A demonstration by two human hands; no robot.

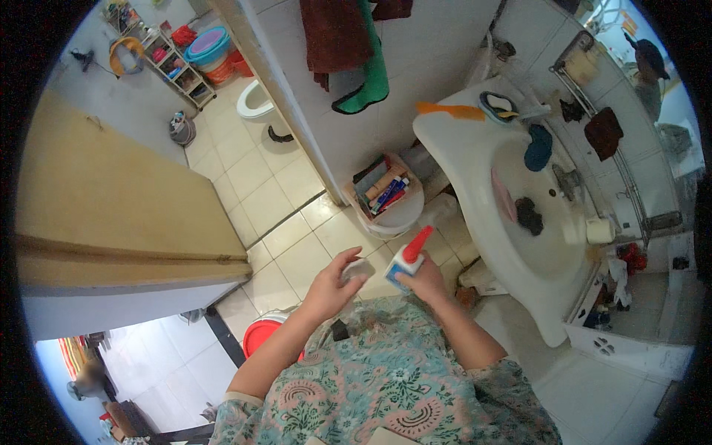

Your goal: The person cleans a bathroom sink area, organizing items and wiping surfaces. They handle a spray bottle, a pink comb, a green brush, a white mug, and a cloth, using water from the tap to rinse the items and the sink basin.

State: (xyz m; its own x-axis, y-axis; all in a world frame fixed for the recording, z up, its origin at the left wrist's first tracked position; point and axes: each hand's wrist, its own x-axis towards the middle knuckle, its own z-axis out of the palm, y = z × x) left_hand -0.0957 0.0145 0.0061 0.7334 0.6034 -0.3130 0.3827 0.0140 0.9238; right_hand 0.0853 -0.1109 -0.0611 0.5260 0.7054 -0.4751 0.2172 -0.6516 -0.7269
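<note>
A small white bottle with a blue label and a long red tapered nozzle is in my right hand. The fingers wrap round its body and the nozzle tilts up to the right. Just left of the bottle, my left hand is curled round a small pale, see-through piece, which may be a cap; its exact kind is unclear. The two hands are apart, in front of my patterned top and above the tiled floor.
On the right stands a white washbasin with an orange comb, a blue brush and dark cloths. A box of tubes sits on a white bucket. A red lid lies by my left forearm; a yellow door stands left.
</note>
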